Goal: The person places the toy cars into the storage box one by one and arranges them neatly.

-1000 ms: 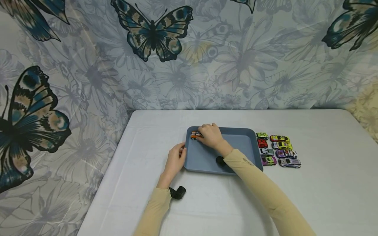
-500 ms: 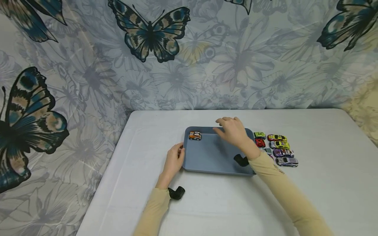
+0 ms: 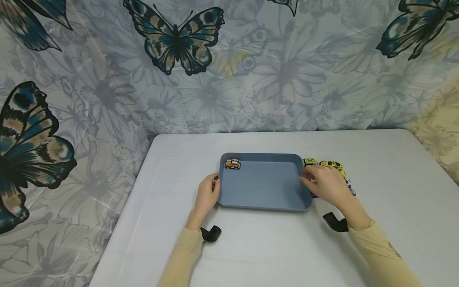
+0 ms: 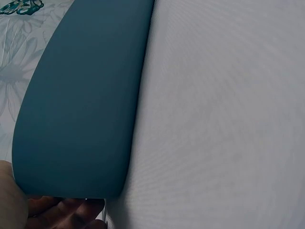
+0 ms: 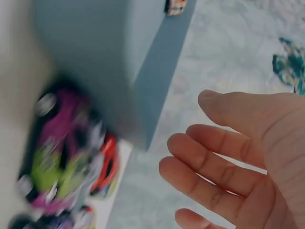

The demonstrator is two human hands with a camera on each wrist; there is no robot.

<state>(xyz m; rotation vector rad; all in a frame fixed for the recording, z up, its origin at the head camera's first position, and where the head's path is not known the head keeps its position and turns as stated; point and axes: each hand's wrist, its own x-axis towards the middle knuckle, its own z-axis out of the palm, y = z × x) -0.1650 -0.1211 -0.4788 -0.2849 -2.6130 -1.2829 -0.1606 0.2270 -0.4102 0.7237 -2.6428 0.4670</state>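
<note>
Butterfly-printed fabric (image 3: pixel 215 99) backs a white counter (image 3: pixel 258 247). The left hand (image 3: pixel 207 192) touches the left end of the blue-grey tray (image 3: pixel 261 181), seemingly to steady it; I cannot tell whether this grip pinches. The right hand's (image 3: pixel 328 185) grip is loosely spread, holding nothing, over toy cars (image 3: pixel 332 164) clustered beside the tray, probably for short reach. Inside, far-left, stands an orange toy car (image 3: pixel 233 164) with white and dark markings.

The tray (image 3: pixel 263 181) holds 1 orange car (image 3: pixel 233 164), seemingly upright.
</note>
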